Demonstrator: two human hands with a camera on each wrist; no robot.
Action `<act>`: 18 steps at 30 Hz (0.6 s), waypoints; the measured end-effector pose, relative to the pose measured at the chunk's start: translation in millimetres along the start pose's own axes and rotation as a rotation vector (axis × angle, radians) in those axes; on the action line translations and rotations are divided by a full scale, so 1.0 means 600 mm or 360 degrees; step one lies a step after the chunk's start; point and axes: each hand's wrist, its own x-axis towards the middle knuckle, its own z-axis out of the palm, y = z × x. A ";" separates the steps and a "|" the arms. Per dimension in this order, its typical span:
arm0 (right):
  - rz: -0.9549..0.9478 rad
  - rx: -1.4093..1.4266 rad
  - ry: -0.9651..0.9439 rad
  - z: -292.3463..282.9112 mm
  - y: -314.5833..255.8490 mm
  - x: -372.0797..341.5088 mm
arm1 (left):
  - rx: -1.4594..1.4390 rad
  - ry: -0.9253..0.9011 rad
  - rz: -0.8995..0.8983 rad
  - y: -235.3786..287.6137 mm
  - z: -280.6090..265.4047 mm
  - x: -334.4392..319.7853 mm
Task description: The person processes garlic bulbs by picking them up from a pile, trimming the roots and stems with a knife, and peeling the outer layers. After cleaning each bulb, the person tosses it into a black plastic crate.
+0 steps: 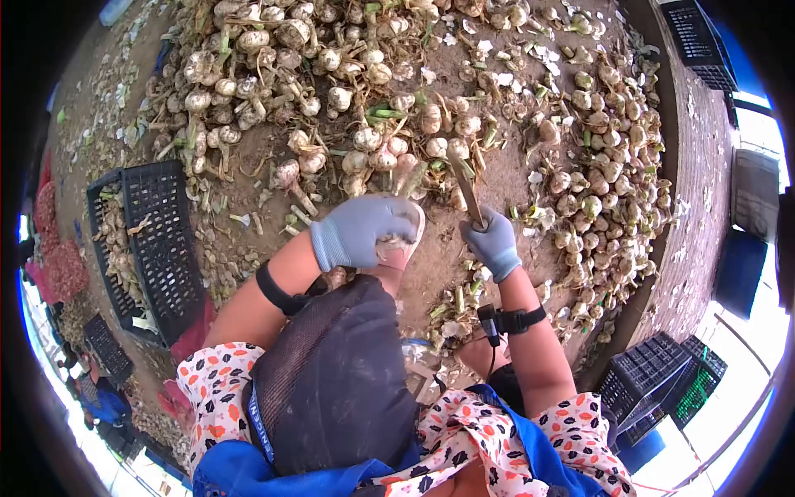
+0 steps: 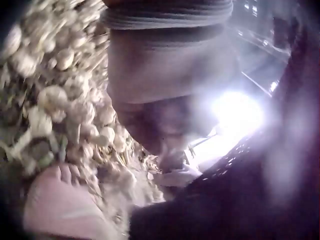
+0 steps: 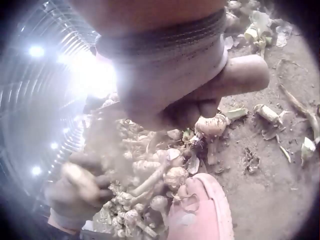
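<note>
My gloved left hand (image 1: 368, 228) is curled over a pink shoe (image 1: 406, 178), close to the raised knee. A pale garlic bulb (image 1: 387, 250) shows under its fingers; in the right wrist view a blurred pale piece sits in that same hand (image 3: 75, 192). My gloved right hand (image 1: 493, 243) grips a knife (image 1: 466, 192), its blade pointing away toward the pile. The knife's rounded wooden handle (image 3: 245, 75) sticks out behind the fist in the right wrist view. Garlic bulbs with stems (image 1: 364, 153) lie just beyond both hands.
A large garlic heap (image 1: 273, 58) spreads at the far side, and trimmed bulbs (image 1: 609, 178) are piled along the right. A black crate (image 1: 161, 248) with garlic scraps stands at left. More black crates (image 1: 650, 377) are at lower right. Cut stems (image 1: 464, 302) litter the soil.
</note>
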 end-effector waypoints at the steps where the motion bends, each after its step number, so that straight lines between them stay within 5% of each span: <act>1: 0.0193 0.0383 -0.0239 -0.002 -0.008 -0.006 | 0.0870 -0.0189 0.0240 0.001 -0.005 0.004; 3: 0.0006 0.0465 -0.0245 -0.007 -0.052 -0.023 | 0.0890 -0.0160 0.0240 -0.005 -0.002 0.002; 5: -0.0838 0.0227 -0.0321 -0.006 -0.087 -0.031 | 0.0796 -0.0158 0.0490 -0.003 -0.001 0.000; 7: -0.0763 -0.0064 -0.0204 0.030 -0.053 -0.015 | 0.0578 -0.0222 0.0597 0.042 0.000 -0.005; 9: -0.0090 -0.0028 0.0076 0.065 0.043 0.024 | 0.0043 -0.0303 0.0389 0.069 -0.007 -0.015; 11: 0.0413 0.0520 0.0138 0.037 0.040 -0.007 | 0.0009 -0.0304 0.0237 0.015 -0.018 -0.026; 13: 0.0584 0.0770 0.0021 0.041 0.056 -0.028 | 0.0711 -0.0239 -0.0696 -0.057 -0.020 -0.039; 15: 0.0556 0.0715 -0.0027 0.066 0.077 -0.031 | 0.0405 0.0549 0.0351 -0.012 -0.002 0.015; 17: 0.0550 0.0779 -0.0048 0.073 0.069 -0.043 | 0.0800 0.0536 0.0638 0.070 -0.045 0.034; 18: 0.0501 0.0859 -0.0052 0.072 0.059 -0.039 | 0.0700 0.0693 0.0493 0.056 -0.068 0.028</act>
